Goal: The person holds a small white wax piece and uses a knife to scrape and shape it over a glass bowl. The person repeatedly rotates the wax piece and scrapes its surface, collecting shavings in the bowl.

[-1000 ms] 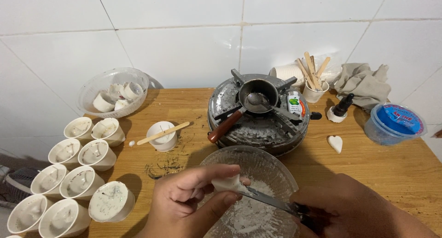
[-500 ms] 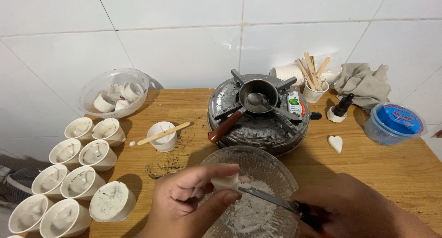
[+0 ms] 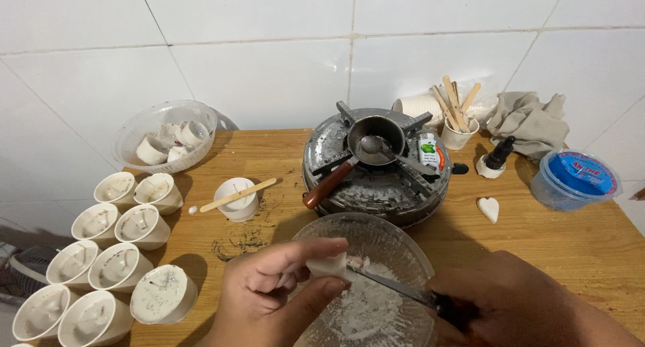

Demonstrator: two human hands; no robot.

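My left hand (image 3: 275, 293) pinches a small white wax block (image 3: 327, 265) over a clear glass bowl (image 3: 366, 243) that holds white shavings. My right hand (image 3: 517, 307) grips a dark-handled knife (image 3: 403, 290), and the blade's tip rests against the block. Both hands are at the table's near edge, above the bowl.
A metal stove (image 3: 376, 179) with a small pan stands behind the bowl. Several white cups (image 3: 121, 253) crowd the left side, next to a cup with a wooden stick (image 3: 238, 196). Behind are a clear bowl of moulds (image 3: 168, 135), a blue tub (image 3: 571, 179), a white heart (image 3: 488, 208) and a grey cloth (image 3: 531, 122).
The knife blade has shifted slightly against the wax block; the hands stay over the bowl in nearly the same place.
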